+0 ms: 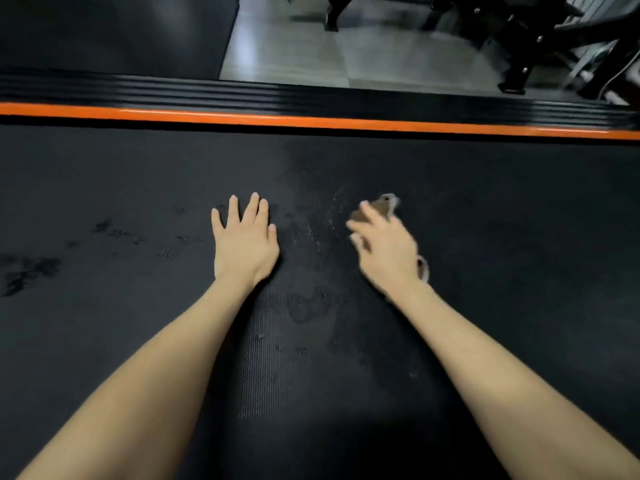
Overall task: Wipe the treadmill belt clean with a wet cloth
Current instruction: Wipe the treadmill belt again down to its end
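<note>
The black textured treadmill belt (138, 341) fills most of the view. My left hand (244, 237) lies flat on it, palm down, fingers apart, holding nothing. To its right my right hand (386, 245) presses a small brown cloth (384, 203) with a pale edge against the belt; the hand is blurred, and most of the cloth is hidden under it. Another bit of the cloth peeks out by the wrist. Wet streaks and droplets (318, 230) show on the belt between the two hands. Dark smudges (27, 271) mark the belt at the left.
Beyond the belt runs an orange stripe (311, 121) and a ribbed black side rail (311, 97). Past that lie a grey floor (346, 53), a black mat (114, 32) at the far left and black gym equipment legs (519, 67) at the far right.
</note>
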